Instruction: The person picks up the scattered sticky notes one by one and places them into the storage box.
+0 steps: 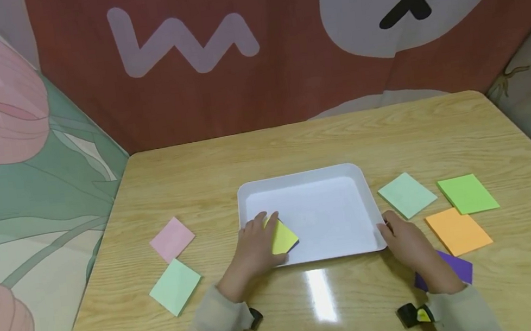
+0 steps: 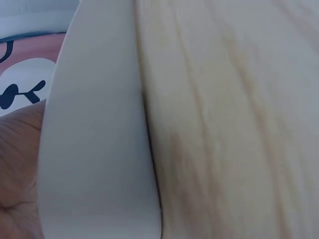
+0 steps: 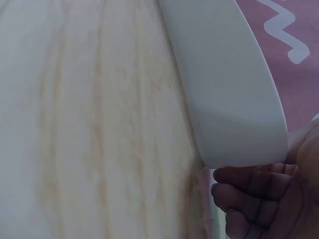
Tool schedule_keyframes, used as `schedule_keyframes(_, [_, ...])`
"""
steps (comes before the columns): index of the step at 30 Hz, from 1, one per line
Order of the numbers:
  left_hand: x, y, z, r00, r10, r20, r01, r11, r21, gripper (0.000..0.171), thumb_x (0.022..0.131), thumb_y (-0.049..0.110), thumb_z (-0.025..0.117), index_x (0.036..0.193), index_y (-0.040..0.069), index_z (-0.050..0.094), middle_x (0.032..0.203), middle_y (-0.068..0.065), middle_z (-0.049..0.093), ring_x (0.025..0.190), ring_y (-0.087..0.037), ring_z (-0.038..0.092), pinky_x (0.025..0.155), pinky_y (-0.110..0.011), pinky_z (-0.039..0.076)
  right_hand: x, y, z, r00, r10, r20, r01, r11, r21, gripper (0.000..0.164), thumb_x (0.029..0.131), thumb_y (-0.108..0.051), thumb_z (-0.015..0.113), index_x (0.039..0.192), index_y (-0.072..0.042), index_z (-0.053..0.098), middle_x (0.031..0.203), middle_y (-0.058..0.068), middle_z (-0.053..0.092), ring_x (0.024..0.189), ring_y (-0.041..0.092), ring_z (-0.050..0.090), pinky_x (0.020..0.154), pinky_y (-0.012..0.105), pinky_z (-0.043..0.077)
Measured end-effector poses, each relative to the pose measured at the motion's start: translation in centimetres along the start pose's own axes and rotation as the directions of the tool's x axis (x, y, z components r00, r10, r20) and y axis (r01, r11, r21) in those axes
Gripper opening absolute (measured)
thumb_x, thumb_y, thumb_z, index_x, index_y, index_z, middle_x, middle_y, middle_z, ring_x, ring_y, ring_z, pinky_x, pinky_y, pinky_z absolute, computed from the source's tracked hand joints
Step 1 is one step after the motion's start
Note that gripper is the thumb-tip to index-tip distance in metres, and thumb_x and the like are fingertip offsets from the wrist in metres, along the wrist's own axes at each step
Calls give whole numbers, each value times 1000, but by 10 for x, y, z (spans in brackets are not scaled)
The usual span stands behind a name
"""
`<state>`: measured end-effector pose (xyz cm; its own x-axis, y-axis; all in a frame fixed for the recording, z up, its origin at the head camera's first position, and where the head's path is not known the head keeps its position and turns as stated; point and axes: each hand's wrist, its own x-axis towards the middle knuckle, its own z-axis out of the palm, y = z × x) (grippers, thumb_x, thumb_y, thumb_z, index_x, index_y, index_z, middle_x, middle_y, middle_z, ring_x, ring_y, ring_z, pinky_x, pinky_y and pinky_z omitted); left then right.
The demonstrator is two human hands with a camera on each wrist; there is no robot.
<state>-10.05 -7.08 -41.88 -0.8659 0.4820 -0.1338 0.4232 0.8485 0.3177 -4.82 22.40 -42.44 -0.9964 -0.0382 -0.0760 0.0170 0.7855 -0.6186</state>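
Observation:
A white tray [image 1: 325, 210] sits on the wooden table, its front wall large in both wrist views. Over the tray's front left corner, my left hand [image 1: 253, 247] grips a yellow sticky note pad [image 1: 282, 238] between thumb and fingers. A dark purple edge shows beneath the yellow pad. In the left wrist view only part of the palm [image 2: 19, 172] shows behind the tray wall. My right hand [image 1: 408, 243] holds the tray's front right corner, thumb at the rim and fingers curled on the outside; the right wrist view shows these fingers [image 3: 249, 199] below the corner.
Left of the tray lie a pink pad [image 1: 172, 239] and a mint green pad [image 1: 175, 287]. To the right are a mint pad [image 1: 407, 195], a bright green pad [image 1: 468, 193], an orange pad [image 1: 458, 231] and a purple pad [image 1: 458, 268], partly hidden under my right wrist. Printed cloth hangs behind the table.

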Motion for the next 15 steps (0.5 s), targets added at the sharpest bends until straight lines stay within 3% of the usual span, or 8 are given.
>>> schedule_keyframes(6, [-8, 0, -6, 997, 17, -70, -19, 999, -31, 83, 66, 34, 69, 132, 6, 30, 133, -22, 32, 116, -39, 31, 91, -55, 32, 0, 0, 0, 1000, -8, -3, 8, 1000, -5, 13, 90, -10, 39, 94, 2, 41, 77, 16, 56, 60, 21, 46, 52, 39, 42])
schedule_keyframes(15, [-19, -6, -12, 994, -10, -110, 3, 998, -60, 74, 68, 33, 68, 129, 6, 36, 134, -21, 31, 119, -38, 28, 87, -56, 31, -1, 0, 0, 1000, -8, -1, 8, 1000, -11, 13, 90, -10, 39, 94, 2, 41, 77, 16, 56, 59, 21, 46, 51, 39, 42])
